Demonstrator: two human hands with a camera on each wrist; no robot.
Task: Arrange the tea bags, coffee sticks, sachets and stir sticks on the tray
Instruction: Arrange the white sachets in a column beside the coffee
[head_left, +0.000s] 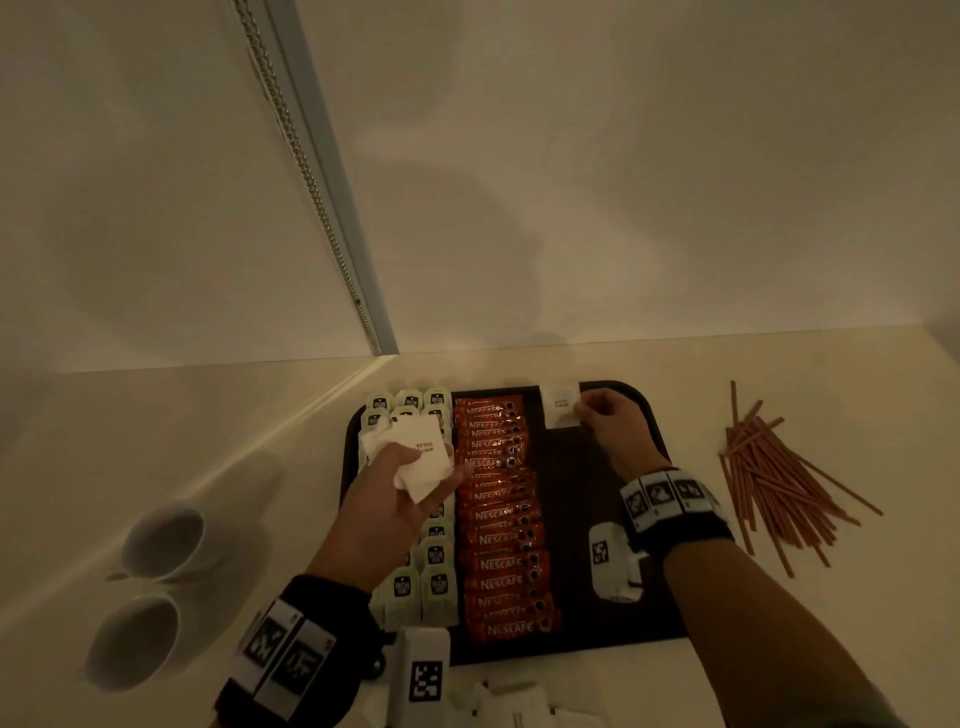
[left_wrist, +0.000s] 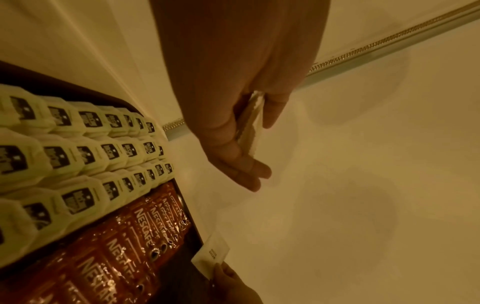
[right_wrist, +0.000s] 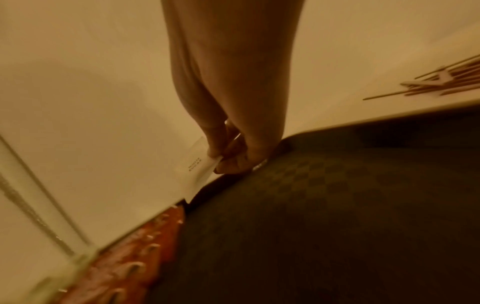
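On the desk (head_left: 675, 364) at far left I see two cups (head_left: 156, 587), off the tray (head_left: 571, 493). On the tray's left side the tea bags (head_left: 439, 584) are done: three columns, too overlapped for me to count. My left hand (head_left: 400, 499) hovers over them, fingers and thumb closed round a bunch of sachets (head_left: 423, 457); how many, I cannot tell. Next, the coffee sticks (head_left: 501, 535) lie in one shingled column, roughly fifteen. My right hand (head_left: 618, 426) pinches one sachet (head_left: 561, 405) at the tray's far edge, the first of its column, I judge. The tray's right part is bare. The stir sticks (head_left: 779, 473), dozens, lie heaped on the desk, untouched. I'd say about half remains.
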